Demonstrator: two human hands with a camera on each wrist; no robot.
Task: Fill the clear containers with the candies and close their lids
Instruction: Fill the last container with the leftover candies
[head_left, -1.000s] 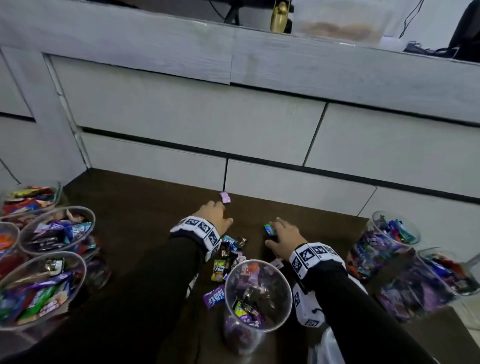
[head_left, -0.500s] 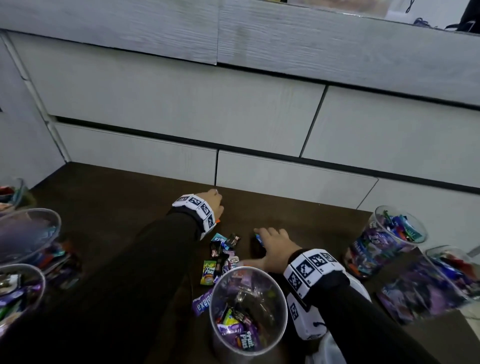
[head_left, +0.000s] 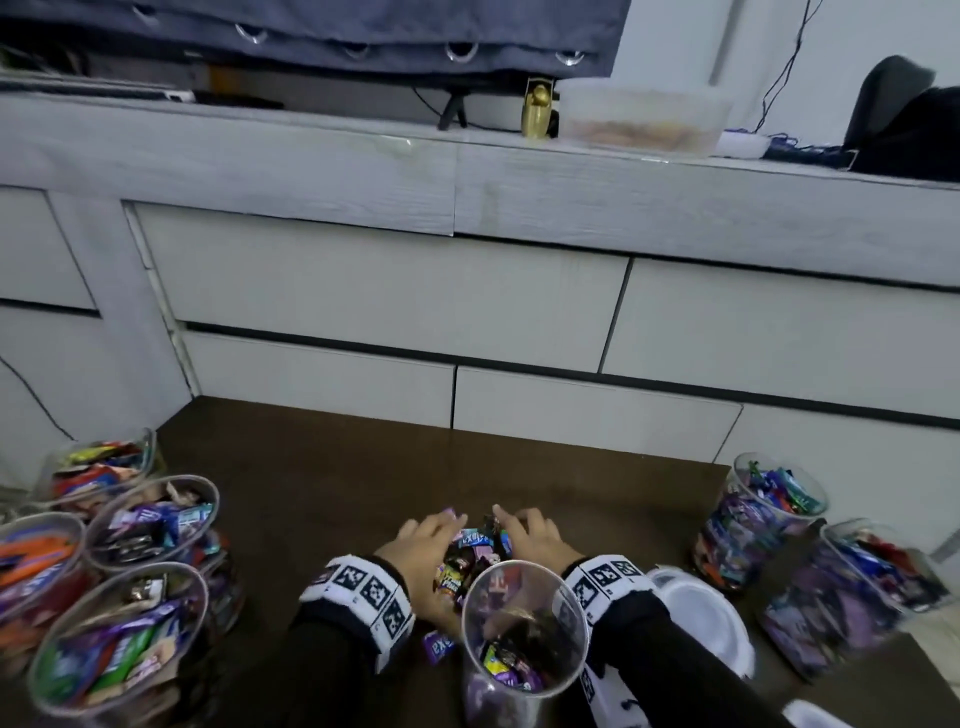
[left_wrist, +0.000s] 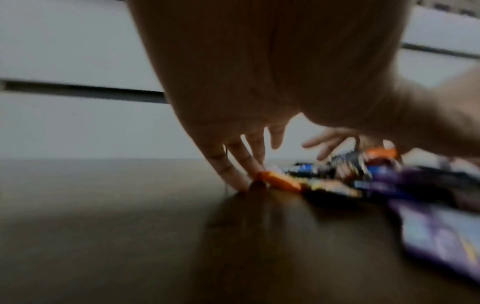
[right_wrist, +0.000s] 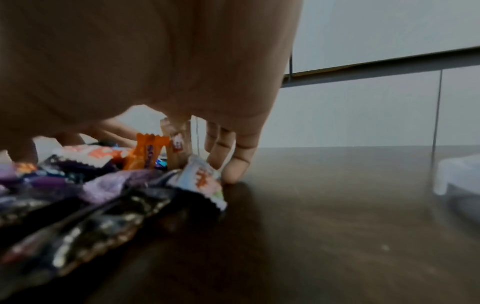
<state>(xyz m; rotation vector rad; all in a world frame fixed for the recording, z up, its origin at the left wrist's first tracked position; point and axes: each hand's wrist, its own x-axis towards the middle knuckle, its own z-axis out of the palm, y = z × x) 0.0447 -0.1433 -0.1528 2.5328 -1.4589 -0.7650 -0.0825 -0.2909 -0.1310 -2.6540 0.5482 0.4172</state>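
low in the centre of the frame, both hands down on the dark desk (head_left: 322, 499), cupping a loose pile of candies (head_left: 470, 553) from either side. left hand (head_left: 426, 545) on the pile's left flank, fingers spread and angled down, fingertips (left_wrist: 237, 181) touching the wood just beside an orange wrapper (left_wrist: 279, 182). right hand (head_left: 532, 535) mirroring it on the right flank, fingers (right_wrist: 235, 164) relaxed and tipped onto the desk against a white wrapper (right_wrist: 205, 181). neither hand pinching anything; both open, herding.

just below the pile, nearest the bottom edge: an open clear container (head_left: 524, 644), partly filled, no lid on. to its right, a white lid (head_left: 696, 616) lying flat on the desk. lower left of the frame: a cluster of filled containers (head_left: 119, 639), tops open as far as can be told. right edge: two more filled containers (head_left: 758, 525), lying tilted.

step in hand, by the look of it: gathering the scattered candies into one heap. next move calls for closing both hands under the heap, lifting it, and dropping it into the mouth of the near container without spilling over the rim. after that, likely the white lid pressed on. one purple candy (head_left: 439, 647) sits apart by the container's left side and would need a separate pick.
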